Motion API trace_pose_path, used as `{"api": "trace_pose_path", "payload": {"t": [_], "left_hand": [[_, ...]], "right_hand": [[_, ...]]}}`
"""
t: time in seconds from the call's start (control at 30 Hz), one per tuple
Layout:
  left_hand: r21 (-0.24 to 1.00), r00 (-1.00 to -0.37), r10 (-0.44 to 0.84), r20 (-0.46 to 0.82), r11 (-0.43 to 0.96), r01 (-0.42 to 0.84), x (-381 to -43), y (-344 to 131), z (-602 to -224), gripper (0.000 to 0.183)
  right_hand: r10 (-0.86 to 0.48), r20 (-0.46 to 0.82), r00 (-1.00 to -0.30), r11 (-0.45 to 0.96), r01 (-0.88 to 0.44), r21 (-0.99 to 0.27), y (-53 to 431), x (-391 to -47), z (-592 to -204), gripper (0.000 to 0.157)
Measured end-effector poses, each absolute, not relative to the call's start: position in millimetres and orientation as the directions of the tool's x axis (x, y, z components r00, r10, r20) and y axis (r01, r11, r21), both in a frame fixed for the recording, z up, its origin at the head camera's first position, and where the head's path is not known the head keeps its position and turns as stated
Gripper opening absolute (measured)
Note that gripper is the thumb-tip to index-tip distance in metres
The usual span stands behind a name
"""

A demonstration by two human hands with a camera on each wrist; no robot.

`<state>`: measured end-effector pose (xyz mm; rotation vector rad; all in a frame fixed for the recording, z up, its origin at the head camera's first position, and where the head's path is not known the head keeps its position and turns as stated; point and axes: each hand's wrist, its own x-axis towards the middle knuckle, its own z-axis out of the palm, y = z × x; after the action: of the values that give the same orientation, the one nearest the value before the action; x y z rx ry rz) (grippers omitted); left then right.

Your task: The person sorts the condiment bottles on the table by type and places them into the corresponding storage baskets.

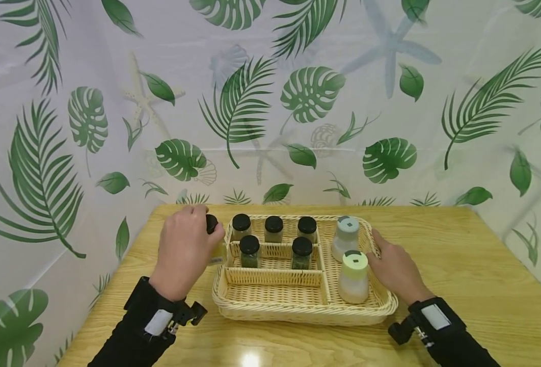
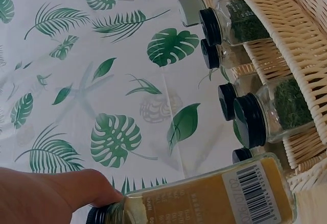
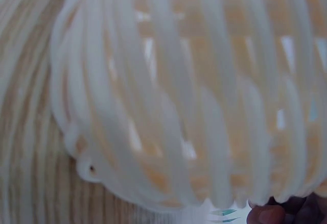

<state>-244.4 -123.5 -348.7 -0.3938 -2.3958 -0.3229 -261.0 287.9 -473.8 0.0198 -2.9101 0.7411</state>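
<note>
My left hand pinches a glass spice jar by its black cap, just outside the basket's left edge. Yellow-brown powder and a barcode label show on the jar in the left wrist view. At the right end of the wicker basket, my right hand grips the rim. Several black-capped jars stand in the divided left part, among them a jar of green herbs and another jar of green flakes. In the right compartment are a green-topped shaker and a blue-grey-topped shaker.
The basket rests on a wooden table, with a leaf-patterned sheet hanging behind it. Low wicker dividers split the basket's left part into rows. Woven basket wall fills most of the right wrist view.
</note>
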Motion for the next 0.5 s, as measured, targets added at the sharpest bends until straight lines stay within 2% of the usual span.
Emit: {"api": "trace_pose_path", "payload": {"t": [0.37, 0.5], "left_hand": [[0.056, -0.690, 0.259, 0.676, 0.915, 0.398, -229, -103, -352, 0.026], [0.053, -0.696, 0.273, 0.664, 0.911, 0.408, -225, -94, -354, 0.027]], "right_hand": [[0.027, 0.129, -0.991, 0.874, -0.039, -0.483, 288, -261, -474, 0.067], [0.028, 0.130, -0.991, 0.876, -0.038, -0.481, 288, -261, -474, 0.068]]}}
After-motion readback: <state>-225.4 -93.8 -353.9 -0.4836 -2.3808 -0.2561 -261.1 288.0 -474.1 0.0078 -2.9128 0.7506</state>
